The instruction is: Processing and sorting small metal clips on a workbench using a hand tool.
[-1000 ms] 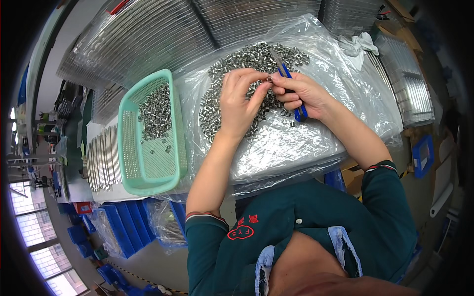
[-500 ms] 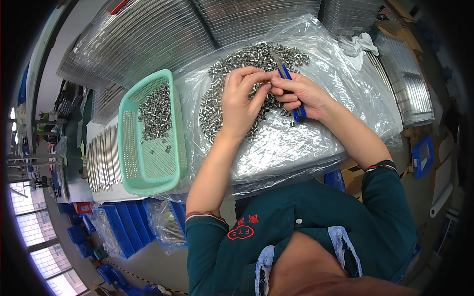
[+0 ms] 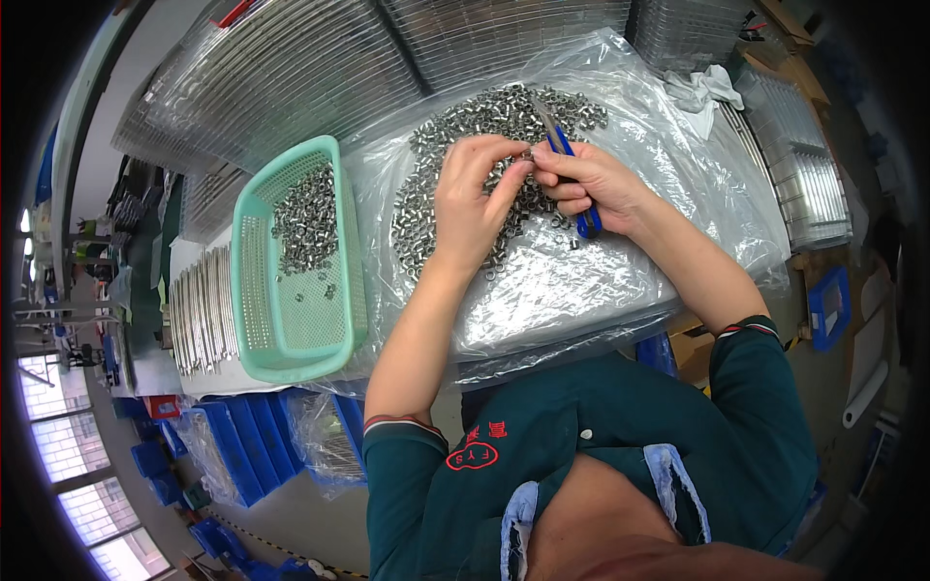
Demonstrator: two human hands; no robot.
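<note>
A small metal ring (image 3: 527, 155) sits between the fingertips of my left hand (image 3: 473, 194), thumb and forefinger pinched on it. Beside it, the thumb and forefinger of my right hand (image 3: 591, 184) meet the ring too. Across that palm my other fingers curl round a blue-handled hand tool (image 3: 562, 145) with a pointed metal tip, aimed up and away; its exact kind is unclear. Under and around both hands spreads a heap of short shiny metal rings (image 3: 431, 232) on clear plastic sheeting (image 3: 572, 300).
On the left stands a mint-green plastic basket (image 3: 254, 329) with more metal pieces inside. Metal rods (image 3: 201, 310) lie beyond it. Stacked clear trays (image 3: 281, 77) line the back, and another stack (image 3: 799, 165) is at the right near a white cloth (image 3: 705, 92).
My left fingers have shifted slightly at the fingertips, and the small ring shows more plainly between the hands. The blue-handled tool stays in my right hand, almost unmoved.
</note>
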